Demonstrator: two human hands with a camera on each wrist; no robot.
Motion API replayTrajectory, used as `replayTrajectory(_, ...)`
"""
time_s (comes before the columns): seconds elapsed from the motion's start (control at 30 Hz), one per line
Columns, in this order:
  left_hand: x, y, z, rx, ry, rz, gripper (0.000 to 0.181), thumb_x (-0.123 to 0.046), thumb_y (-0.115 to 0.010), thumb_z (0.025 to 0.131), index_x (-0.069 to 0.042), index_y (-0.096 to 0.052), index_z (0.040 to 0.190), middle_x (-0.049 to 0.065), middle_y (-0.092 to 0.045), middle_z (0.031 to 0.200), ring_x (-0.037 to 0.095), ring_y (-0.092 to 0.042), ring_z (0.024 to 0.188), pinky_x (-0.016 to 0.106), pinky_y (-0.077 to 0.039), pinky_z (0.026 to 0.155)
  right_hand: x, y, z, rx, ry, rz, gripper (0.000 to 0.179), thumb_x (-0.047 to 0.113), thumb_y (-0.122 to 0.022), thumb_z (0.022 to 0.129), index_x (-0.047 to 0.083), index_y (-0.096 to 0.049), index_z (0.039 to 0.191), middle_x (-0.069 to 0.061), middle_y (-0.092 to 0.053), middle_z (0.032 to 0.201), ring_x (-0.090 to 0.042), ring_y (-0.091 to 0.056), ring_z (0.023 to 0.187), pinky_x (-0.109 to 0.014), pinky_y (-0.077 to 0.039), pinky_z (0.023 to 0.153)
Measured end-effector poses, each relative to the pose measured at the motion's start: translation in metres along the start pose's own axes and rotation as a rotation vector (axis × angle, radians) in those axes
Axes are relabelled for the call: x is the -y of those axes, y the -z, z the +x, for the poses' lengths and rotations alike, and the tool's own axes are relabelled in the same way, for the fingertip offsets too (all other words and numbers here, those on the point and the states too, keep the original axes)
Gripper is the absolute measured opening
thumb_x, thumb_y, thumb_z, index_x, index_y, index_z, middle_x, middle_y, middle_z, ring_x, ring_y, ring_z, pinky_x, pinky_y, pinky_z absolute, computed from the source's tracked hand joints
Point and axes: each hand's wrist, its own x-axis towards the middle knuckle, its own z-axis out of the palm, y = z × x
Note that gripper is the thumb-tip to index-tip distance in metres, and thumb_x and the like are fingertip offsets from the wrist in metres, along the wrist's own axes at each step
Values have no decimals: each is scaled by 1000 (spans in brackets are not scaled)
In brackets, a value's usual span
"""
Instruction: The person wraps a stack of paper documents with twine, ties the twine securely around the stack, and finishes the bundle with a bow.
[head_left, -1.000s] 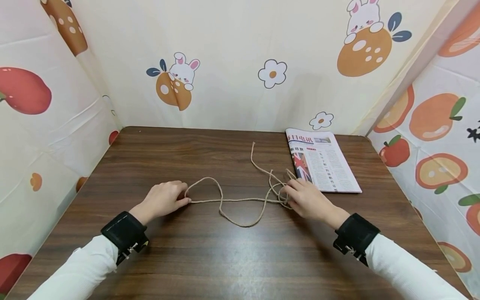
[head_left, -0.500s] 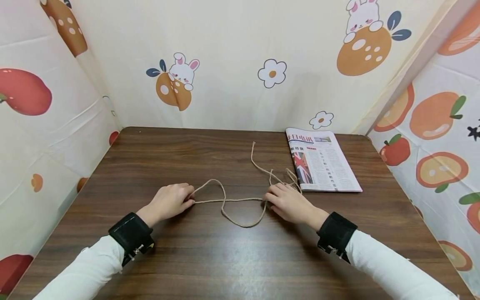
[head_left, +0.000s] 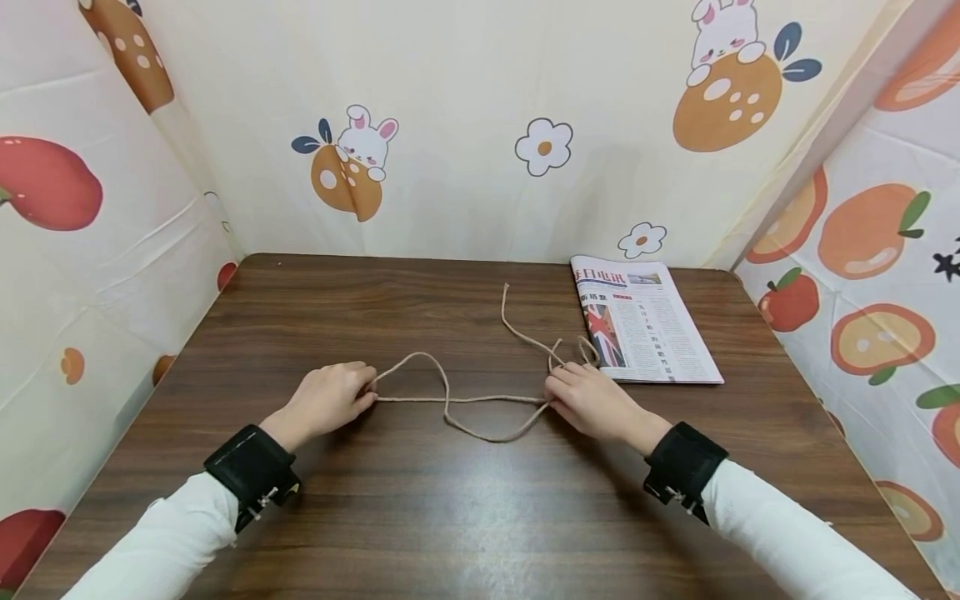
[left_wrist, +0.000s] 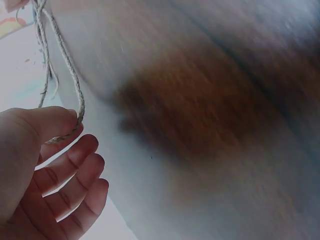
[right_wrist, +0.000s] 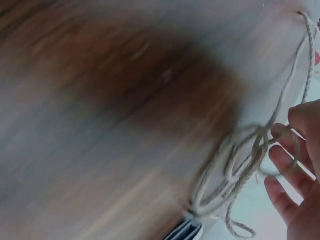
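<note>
My left hand, pinching the rope, has shifted toward the worktop's left edge, my likewise pinching right hand rightward, widening the span between.

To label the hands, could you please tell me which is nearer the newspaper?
The right hand, close to the newspaper; the left hand is much farther away.
</note>
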Motion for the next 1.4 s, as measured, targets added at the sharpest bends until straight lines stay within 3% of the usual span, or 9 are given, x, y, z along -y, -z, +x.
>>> replayTrajectory(0.5,22,12,-13,-18,53,45,18,-13,-65,80,-17,-51,70,-6,-43,64,9,-39,53,26,-30,46,-22,29,-29,-93,-131,24,17,5,-66,76,12,-54,86,4,-53,81,-14,-51,75,-33,-42,67)
replayTrajectory(0.77,29,15,-21,-12,93,65,17,-12,-63,82,-16,-51,70,-5,-43,64,9,-38,52,26,-28,46,-41,44,-51,-188,-194,1,20,-1,-66,73,8,-55,87,1,-56,79,-17,-54,73,-36,-43,64)
replayTrajectory(1.13,30,20,-19,-41,114,72,14,-10,-60,79,-15,-50,71,-4,-44,64,11,-38,51,27,-29,44,-50,48,-69,-162,-276,-22,22,-5,-65,72,8,-51,85,1,-51,76,-16,-50,71,-36,-41,63)
replayTrajectory(1.4,41,27,-22,-74,156,107,13,-8,-60,78,-12,-49,71,-2,-42,61,12,-38,50,27,-28,43,-61,64,-82,-178,-354,-68,23,-9,-64,72,4,-52,85,-3,-51,76,-15,-47,68,-34,-40,59)
